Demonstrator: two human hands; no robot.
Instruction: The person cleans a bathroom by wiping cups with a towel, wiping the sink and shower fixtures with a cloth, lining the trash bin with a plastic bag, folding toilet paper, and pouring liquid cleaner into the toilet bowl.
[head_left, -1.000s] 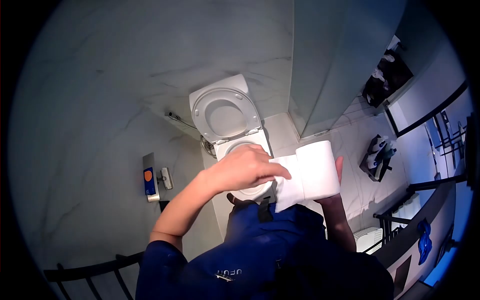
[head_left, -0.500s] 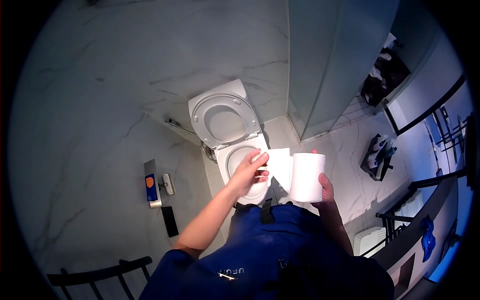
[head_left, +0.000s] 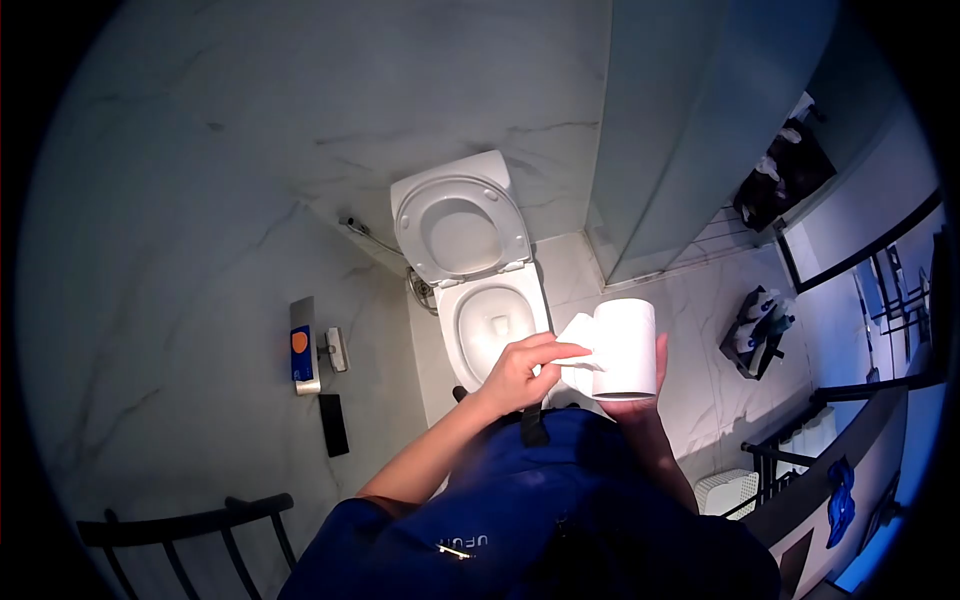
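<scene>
A thick white toilet paper roll (head_left: 626, 350) stands roughly upright in my right hand (head_left: 640, 405), whose fingers wrap its far side and underside. From its left side hangs a loose paper end (head_left: 576, 330), partly folded. My left hand (head_left: 525, 372) pinches this paper close to the roll, index finger stretched toward it. Beyond both hands is a white toilet (head_left: 492, 300) with its lid and seat raised; my left hand overlaps the front rim of the bowl.
A hand sprayer (head_left: 350, 224) hangs on the wall left of the toilet. Further left are a blue-and-white tissue box (head_left: 301, 350) and a black phone-like slab (head_left: 334, 425). A black caddy of bottles (head_left: 757, 333) stands on the right floor, near a glass partition (head_left: 650, 150).
My left hand has moved right and down, from holding the stretched paper end to pinching it beside the roll. The roll has shifted slightly right, and my right hand now supports it lower.
</scene>
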